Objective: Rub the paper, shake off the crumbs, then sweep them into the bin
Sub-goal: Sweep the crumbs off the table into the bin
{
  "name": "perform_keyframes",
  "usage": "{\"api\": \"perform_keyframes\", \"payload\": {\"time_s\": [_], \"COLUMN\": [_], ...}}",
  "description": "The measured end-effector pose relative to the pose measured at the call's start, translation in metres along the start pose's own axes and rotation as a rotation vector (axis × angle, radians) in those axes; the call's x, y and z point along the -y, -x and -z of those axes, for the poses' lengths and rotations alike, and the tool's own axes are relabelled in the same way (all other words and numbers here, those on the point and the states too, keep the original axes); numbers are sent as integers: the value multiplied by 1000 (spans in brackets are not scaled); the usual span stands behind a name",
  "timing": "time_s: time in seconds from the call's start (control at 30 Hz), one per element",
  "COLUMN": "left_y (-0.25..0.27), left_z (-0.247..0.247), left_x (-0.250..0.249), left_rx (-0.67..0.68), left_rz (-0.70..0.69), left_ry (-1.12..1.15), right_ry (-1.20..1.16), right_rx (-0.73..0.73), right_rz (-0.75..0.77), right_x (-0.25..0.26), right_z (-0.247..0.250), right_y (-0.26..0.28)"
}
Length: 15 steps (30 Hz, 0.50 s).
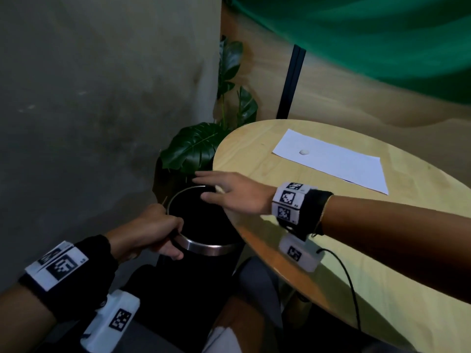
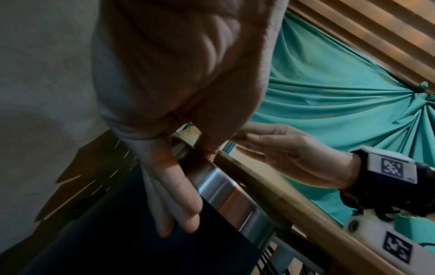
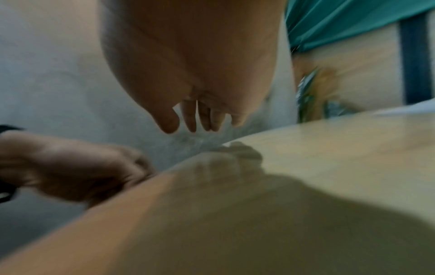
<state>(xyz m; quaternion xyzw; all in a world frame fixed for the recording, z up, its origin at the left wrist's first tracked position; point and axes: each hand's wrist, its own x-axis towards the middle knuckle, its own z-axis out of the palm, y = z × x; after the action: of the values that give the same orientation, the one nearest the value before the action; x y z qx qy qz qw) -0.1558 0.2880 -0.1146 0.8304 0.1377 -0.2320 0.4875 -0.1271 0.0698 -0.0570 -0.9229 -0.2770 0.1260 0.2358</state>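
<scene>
Nearest me, my left hand [image 1: 150, 233] grips the steel rim of the black bin [image 1: 204, 247], thumb inside and fingers [image 2: 181, 201] curled down its outer wall. The bin stands against the edge of the round wooden counter [image 1: 356, 250]. Just beyond, my right hand [image 1: 229, 193] hangs flat over the bin's mouth at the counter's edge, fingers [image 3: 204, 117] straight and slightly spread, holding nothing. Farther back on the counter lies the white paper [image 1: 336, 161], flat, with a small white eraser [image 1: 304, 151] resting on it. A leafy plant [image 1: 193, 146] stands behind the bin.
</scene>
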Motion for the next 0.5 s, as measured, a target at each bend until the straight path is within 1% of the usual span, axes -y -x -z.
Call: {"api": "perform_keyframes", "payload": {"time_s": [0.07,0.17,0.23,0.3,0.43,0.5], "left_y": [-10,-27,-39,-59,-115,-132], "left_z": [-1,-6,-12,-21,-43,-60], "left_x": [7,20,30,42,75,79], "left_rx": [1,17,-16,-29,-14,-16], "left_rz": [-7,24,48,63,157,136], "left_ry": [21,66,76,92,141,142], "right_ry": [110,258,303,304,292,319], "right_rx": [-109,-198,-181,-149,-94,-86], "right_rz": [-92,-273,-380,-428,-457,-456], "right_x": [-34,-91,-117,-132,-148,-152], "right_z": [22,50,62,71,78,82], "right_y": [8,25,34,35,28,22]}}
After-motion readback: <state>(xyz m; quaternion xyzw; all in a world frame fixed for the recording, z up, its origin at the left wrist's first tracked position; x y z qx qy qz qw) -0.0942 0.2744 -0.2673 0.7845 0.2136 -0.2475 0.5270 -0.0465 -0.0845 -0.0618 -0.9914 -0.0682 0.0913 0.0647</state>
